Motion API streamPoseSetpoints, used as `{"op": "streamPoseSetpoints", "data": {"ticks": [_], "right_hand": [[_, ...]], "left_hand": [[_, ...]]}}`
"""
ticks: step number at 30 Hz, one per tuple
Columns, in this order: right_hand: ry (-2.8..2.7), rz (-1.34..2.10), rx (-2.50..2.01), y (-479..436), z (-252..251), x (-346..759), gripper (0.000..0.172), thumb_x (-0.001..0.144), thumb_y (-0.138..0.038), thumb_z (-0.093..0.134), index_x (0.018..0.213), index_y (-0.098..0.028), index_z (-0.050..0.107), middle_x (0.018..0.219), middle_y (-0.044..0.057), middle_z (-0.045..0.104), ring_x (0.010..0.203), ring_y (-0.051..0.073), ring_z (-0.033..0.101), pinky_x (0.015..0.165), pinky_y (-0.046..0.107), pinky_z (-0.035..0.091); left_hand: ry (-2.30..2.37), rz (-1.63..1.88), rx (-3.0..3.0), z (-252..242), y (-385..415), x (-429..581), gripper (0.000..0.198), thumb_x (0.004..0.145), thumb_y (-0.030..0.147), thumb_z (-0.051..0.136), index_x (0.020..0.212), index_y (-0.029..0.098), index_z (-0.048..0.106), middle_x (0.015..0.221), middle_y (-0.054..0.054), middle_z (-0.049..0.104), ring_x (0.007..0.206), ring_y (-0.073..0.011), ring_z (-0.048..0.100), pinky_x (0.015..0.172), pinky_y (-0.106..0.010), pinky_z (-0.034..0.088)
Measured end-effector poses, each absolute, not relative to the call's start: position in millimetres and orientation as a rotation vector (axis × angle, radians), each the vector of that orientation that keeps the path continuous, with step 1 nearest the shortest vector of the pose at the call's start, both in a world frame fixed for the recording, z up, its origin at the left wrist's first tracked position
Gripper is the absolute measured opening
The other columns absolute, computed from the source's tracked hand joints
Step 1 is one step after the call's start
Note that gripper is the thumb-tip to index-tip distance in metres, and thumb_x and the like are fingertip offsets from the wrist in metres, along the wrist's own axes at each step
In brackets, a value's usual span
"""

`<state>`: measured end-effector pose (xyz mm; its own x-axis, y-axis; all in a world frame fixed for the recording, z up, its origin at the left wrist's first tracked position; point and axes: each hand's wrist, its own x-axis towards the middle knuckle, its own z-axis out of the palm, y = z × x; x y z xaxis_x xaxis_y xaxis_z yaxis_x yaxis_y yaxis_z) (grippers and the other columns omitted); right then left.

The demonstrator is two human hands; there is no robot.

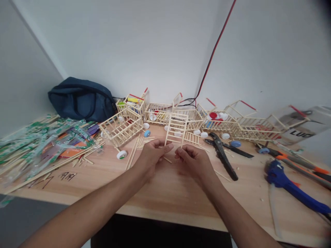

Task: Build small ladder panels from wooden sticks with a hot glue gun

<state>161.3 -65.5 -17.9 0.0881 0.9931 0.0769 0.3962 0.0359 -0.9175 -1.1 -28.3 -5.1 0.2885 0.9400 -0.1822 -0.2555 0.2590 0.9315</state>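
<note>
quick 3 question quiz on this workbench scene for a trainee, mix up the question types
1. True or false: the left hand and the right hand together hold the stick panel by its lower end.
2. Multiple choice: what lies on the table just to the right of the right hand? A) black cutters B) a hammer C) a cup
3. Fill in: the dark blue bag sits at the back ____ of the table, against the wall.

Key: 1 true; 2 A; 3 left.
</note>
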Motion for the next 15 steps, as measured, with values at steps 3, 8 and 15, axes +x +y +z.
{"op": "streamPoseSetpoints", "data": {"ticks": [3,8,15], "right_hand": [[-1.446,0.889,-1.479,-64.7,-19.7,160.4,0.030,0.085,-0.044,0.055,0.070,-0.020,0.065,0.064,0.001,0.065,0.058,0.014,0.056,0.057,0.025,0.040],[-1.499,0.873,-1.476,-65.2,-23.2,158.2,0.029,0.087,-0.043,0.055,0.072,-0.019,0.066,0.066,0.000,0.065,0.059,0.013,0.055,0.057,0.025,0.039],[-1.490,0.907,-1.440,-66.6,-22.9,156.4,0.030,0.088,-0.041,0.056,0.073,-0.019,0.068,0.065,-0.001,0.066,0.058,0.012,0.055,0.056,0.024,0.038]], "left_hand": [[0.812,0.963,0.885,-9.3,-27.2,0.3,0.033,0.060,0.036,0.085,0.074,0.014,0.064,0.069,0.002,0.055,0.057,-0.0067,0.043,0.053,-0.022,0.030],[0.784,0.990,0.867,-9.2,-27.7,2.2,0.032,0.061,0.034,0.085,0.076,0.014,0.064,0.067,0.002,0.055,0.062,-0.0094,0.049,0.057,-0.024,0.035],[0.729,0.977,0.873,-6.7,-29.0,2.8,0.027,0.066,0.033,0.081,0.069,0.012,0.064,0.070,-0.002,0.061,0.063,-0.0110,0.053,0.060,-0.026,0.039]]}}
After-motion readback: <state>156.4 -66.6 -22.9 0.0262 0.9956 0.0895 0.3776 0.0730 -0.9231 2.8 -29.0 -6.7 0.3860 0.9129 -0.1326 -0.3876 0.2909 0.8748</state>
